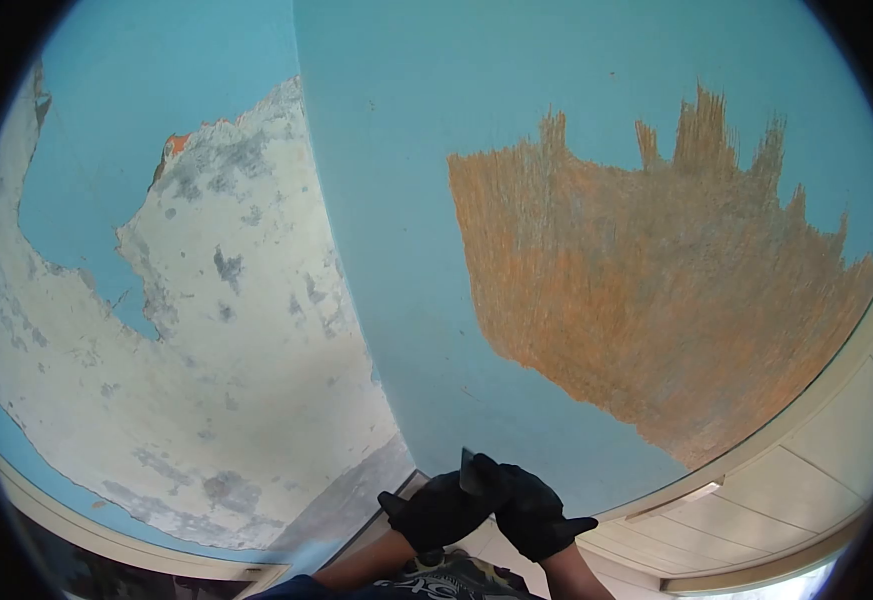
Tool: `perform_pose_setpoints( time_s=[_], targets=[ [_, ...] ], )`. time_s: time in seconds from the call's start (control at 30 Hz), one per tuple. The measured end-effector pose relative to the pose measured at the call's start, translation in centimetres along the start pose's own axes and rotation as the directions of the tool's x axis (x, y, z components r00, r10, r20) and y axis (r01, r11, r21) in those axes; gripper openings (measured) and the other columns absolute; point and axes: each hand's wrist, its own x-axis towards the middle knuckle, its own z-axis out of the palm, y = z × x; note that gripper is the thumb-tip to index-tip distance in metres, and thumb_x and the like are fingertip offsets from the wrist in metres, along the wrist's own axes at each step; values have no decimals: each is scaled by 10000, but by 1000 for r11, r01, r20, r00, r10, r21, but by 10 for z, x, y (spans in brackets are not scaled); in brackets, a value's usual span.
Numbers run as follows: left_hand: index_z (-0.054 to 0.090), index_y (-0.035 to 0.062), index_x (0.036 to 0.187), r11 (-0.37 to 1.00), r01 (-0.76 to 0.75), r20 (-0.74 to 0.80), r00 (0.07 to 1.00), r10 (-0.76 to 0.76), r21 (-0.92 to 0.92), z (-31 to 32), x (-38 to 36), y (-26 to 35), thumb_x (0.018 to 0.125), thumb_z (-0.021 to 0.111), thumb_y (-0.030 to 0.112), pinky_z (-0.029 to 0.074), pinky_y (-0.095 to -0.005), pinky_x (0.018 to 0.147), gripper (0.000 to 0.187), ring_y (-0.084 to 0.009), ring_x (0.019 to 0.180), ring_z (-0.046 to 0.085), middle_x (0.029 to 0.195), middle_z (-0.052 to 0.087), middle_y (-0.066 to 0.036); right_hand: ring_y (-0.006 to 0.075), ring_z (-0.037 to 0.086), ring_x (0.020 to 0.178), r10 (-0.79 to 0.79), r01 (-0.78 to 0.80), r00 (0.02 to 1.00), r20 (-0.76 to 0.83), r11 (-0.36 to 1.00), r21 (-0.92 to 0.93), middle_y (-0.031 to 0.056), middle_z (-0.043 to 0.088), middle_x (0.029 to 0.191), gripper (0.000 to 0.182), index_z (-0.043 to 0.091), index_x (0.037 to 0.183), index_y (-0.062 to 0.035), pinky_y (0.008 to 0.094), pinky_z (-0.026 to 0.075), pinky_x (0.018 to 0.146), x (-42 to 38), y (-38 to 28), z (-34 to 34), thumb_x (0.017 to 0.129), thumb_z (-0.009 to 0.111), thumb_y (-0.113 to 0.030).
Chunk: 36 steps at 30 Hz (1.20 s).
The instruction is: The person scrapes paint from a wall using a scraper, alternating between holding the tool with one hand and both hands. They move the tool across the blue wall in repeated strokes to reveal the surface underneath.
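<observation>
Both my hands wear black gloves and come together low in the view, in front of the blue wall (397, 300). My left hand (441, 514) is closed, its fingers bent around the lower part of a small flat scraper blade (470, 472). The grey blade's tip points up between the hands. Against it, my right hand (535, 508) has its fingers pressed together, touching the left hand and the blade. The gloves hide any handle. To the right, a large patch (637, 270) of the wall is rough orange-brown, with ragged streaks along its top.
Left of the wall corner, another wall has a broad white-grey patch (247, 390) with broken blue paint edges. A pale trim (797, 400) borders the right wall's lower edge, next to cream panels (787, 480). My printed shirt (447, 585) shows at the bottom. Something dark stands at the right edge.
</observation>
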Motion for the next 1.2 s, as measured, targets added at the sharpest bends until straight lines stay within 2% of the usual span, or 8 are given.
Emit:
perform_pose_setpoints(
  time_s=[0.2, 0.3, 0.43, 0.5, 0.7, 1.03, 1.1, 1.2],
  targets=[
    [598, -22, 1155, 168, -50, -131, 850, -511, -984, -19, 13, -14, 961, 578, 156, 566, -376, 626, 265, -199, 801, 679, 901, 676, -109, 293, 700, 839, 95, -87, 991, -98, 993, 75, 154, 690, 1061, 723, 419, 1419, -8, 348, 564, 730, -4, -4, -11, 806, 774, -157],
    [571, -27, 1185, 967, -250, -781, 594, 192, 47, -24, 13, -46, 882, 664, 92, 581, -372, 660, 338, -258, 821, 686, 1007, 671, -159, 294, 700, 900, 138, -106, 980, -141, 971, 214, 159, 688, 1065, 728, 463, 1388, -19, 363, 562, 765, -4, -12, -10, 749, 799, -114],
    [538, -18, 1228, 988, -136, -716, 683, 147, 72, -35, 29, -41, 761, 738, 25, 585, -391, 731, 510, -328, 864, 686, 1025, 657, -208, 295, 704, 915, 27, -3, 975, -221, 994, 110, 163, 689, 1097, 666, 521, 1330, -17, 362, 563, 774, 7, -32, -17, 728, 801, -73],
    [514, -11, 1268, 387, -381, -495, 831, -254, -839, -35, 45, -32, 767, 730, 16, 573, -409, 813, 546, -347, 957, 676, 1068, 644, -224, 292, 706, 918, -58, 66, 972, -226, 997, 28, 158, 694, 1100, 584, 586, 1244, -14, 362, 563, 779, 14, -30, -22, 706, 808, -64],
    [477, 2, 1326, -258, -314, -235, 927, -293, -914, -58, 58, -24, 954, 569, 133, 574, -435, 843, 405, -326, 1054, 649, 1175, 626, -221, 296, 704, 874, 79, -78, 932, -353, 997, 18, 135, 716, 1004, 525, 647, 1136, -33, 367, 561, 752, 21, -37, -20, 652, 837, -102],
    [487, -12, 1285, -257, -324, -270, 936, -227, -910, -63, 87, -43, 947, 602, 212, 594, -416, 738, 421, -297, 868, 683, 1087, 646, -232, 285, 676, 739, 186, -250, 864, -468, 965, -79, 106, 704, 864, 478, 680, 1022, -48, 371, 532, 666, 44, -55, -10, 577, 841, -113],
    [469, -22, 1298, 476, -510, -588, 809, -19, -717, -59, 90, -51, 955, 588, 201, 594, -423, 745, 425, -306, 884, 682, 1100, 638, -241, 264, 666, 645, 133, -229, 845, -518, 965, -126, 84, 699, 776, 428, 682, 1036, -69, 356, 533, 603, 48, -57, -8, 644, 846, -125],
    [441, -24, 1324, -156, -230, -197, 959, -203, -961, -56, 95, -58, 958, 580, 179, 597, -436, 748, 441, -316, 901, 683, 1104, 636, -252, 277, 668, 662, 129, -260, 810, -571, 953, -154, 95, 703, 802, 422, 687, 996, -65, 364, 531, 619, 50, -62, 3, 596, 818, -95]
  ],
)
